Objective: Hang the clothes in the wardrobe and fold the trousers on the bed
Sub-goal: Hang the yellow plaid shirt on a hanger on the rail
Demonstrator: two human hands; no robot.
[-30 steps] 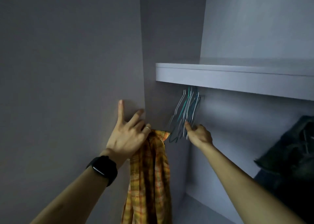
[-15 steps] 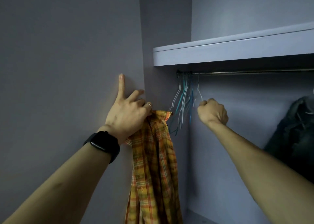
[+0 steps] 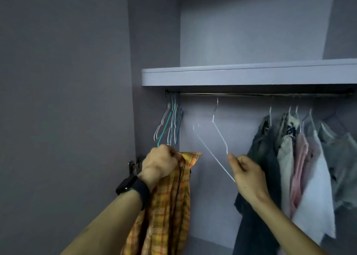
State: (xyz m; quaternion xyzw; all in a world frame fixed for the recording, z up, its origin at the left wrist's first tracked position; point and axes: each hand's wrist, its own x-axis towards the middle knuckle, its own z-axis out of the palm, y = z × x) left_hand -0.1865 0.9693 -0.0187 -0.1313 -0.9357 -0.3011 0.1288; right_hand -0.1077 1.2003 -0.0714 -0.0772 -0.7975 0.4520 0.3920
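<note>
Yellow plaid shirt (image 3: 170, 206) hangs bunched from the left hand (image 3: 160, 163), whose fingers are curled tight round its collar, close to the wardrobe (image 3: 154, 42) side wall. A black watch (image 3: 133, 187) sits on that wrist. The right hand (image 3: 245, 174) pinches the lower corner of a white wire hanger (image 3: 218, 138) between thumb and fingers. The hanger's hook is just under the rail (image 3: 251, 94), and whether they touch is unclear. Farther back, spare hangers (image 3: 170, 123) cluster at the rail's left end and hung clothes (image 3: 301, 158) at its right, beneath the shelf (image 3: 241, 76).

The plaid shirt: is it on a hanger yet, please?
Off: the left hand grips the plaid shirt bunched; the right hand pinches a bare white hanger.
</note>
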